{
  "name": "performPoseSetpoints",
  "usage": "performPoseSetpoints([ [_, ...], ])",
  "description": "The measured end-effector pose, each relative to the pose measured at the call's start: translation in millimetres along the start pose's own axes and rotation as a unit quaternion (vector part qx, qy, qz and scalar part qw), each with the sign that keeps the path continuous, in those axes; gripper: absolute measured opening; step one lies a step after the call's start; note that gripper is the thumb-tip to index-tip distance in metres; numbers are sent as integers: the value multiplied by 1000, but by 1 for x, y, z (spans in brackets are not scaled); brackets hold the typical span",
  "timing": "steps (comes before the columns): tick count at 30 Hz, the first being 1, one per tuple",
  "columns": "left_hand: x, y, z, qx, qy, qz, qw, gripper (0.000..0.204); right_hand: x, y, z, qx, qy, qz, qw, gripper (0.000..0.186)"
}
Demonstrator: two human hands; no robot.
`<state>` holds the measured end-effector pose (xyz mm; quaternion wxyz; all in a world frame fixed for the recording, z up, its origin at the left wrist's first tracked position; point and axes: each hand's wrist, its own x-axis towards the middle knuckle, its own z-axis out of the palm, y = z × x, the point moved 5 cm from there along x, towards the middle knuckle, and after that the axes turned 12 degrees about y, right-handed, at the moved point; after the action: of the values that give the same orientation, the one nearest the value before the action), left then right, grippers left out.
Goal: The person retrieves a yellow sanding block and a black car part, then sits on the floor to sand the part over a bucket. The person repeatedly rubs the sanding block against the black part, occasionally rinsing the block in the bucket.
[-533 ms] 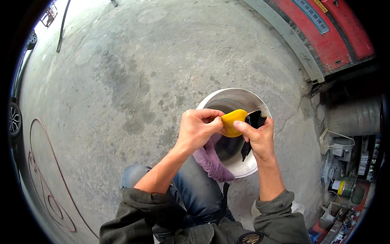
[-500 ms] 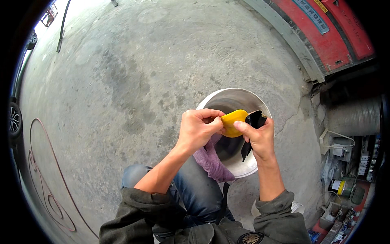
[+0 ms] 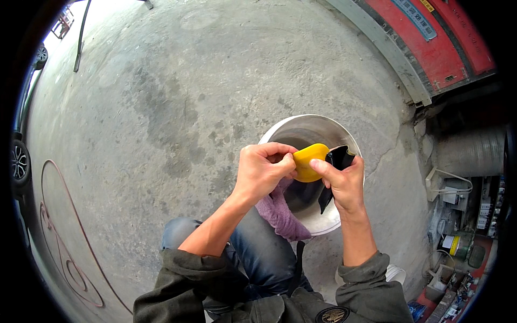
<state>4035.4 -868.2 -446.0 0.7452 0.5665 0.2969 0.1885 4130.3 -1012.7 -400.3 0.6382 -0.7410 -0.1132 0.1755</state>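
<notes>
A flat, rounded yellow piece (image 3: 309,156) is held over a white bucket (image 3: 274,133). My left hand (image 3: 261,172) pinches its left edge with closed fingers. My right hand (image 3: 344,188) grips its right side with the thumb across it, together with a glossy black piece (image 3: 338,157) whose lower tip hangs down over the bucket's opening. A purple cloth (image 3: 285,218) is draped over the bucket's left rim, near my bent knee.
A car wheel (image 3: 20,163) and a looped hose (image 3: 81,242) are at the left. A red machine (image 3: 420,54), a duct (image 3: 468,151) and cluttered tools (image 3: 455,247) line the right. Concrete floor (image 3: 161,107) surrounds the bucket, and another white container (image 3: 396,274) stands behind my right arm.
Both hands and the pieces they hold are almost where they were half a second ago. The surroundings have shifted very slightly in the view.
</notes>
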Motion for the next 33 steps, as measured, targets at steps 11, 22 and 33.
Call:
performPoseSetpoints([
  [11,0,-2,1,-16,-7,-13,1000,16,-2,1,-1,4,3,10,1000,9],
  [22,-1,-1,3,-6,-3,-32,999,16,-3,3,-3,24,11,23,999,7],
  [33,-1,1,3,-16,-11,-33,999,16,-4,1,-2,38,20,22,999,10],
])
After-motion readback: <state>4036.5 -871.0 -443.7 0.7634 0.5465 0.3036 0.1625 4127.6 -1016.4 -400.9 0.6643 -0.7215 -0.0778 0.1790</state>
